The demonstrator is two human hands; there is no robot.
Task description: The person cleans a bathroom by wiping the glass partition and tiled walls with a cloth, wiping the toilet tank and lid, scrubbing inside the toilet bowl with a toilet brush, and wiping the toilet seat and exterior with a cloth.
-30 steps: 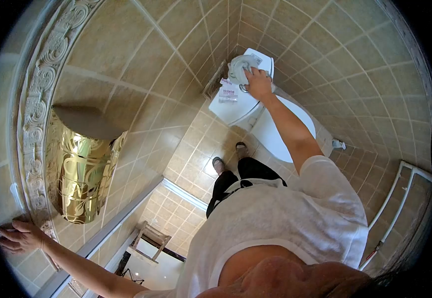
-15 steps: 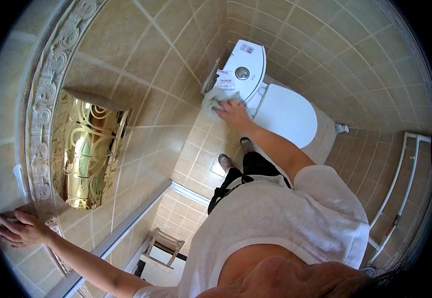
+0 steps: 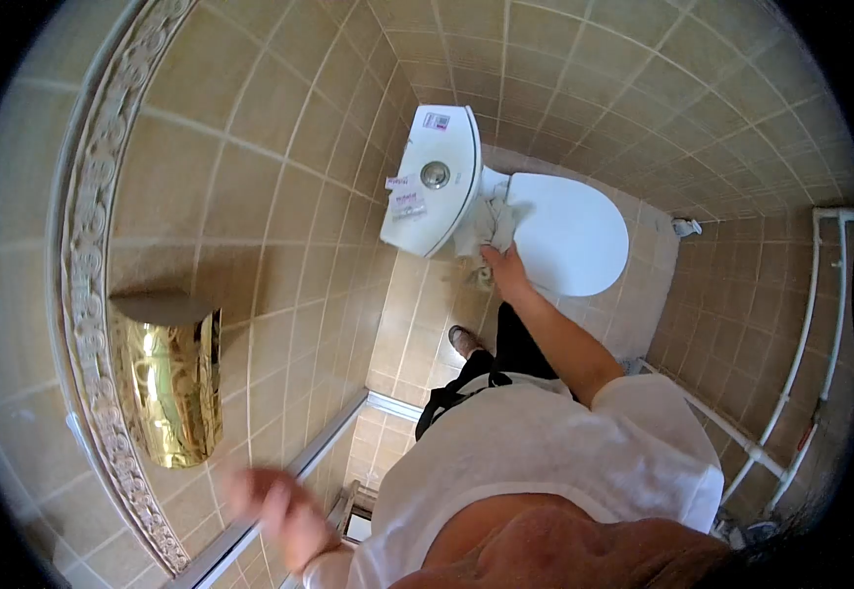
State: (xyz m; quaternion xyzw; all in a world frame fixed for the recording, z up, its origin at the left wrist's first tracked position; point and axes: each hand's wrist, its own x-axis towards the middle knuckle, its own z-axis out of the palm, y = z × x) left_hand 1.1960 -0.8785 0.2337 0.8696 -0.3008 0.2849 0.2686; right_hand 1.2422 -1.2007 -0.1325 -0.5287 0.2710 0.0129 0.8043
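Note:
My right hand holds a pale grey cloth at the gap between the toilet tank and the closed white toilet lid. Part of the cloth hangs down at the tank's near side. Blurred by motion, my left hand is in the air at the lower left, near the metal door frame, and its fingers cannot be made out clearly. On the tank lid are a round flush button and printed stickers or packets.
A shiny gold holder is on the left wall beside a carved border. White pipes run along the right wall. A metal door track crosses the floor. Part of a wooden stool shows below.
My left hand has come off the left wall and moved right. My right hand has carried the cloth from the tank top, past its near corner, to the gap beside the toilet lid.

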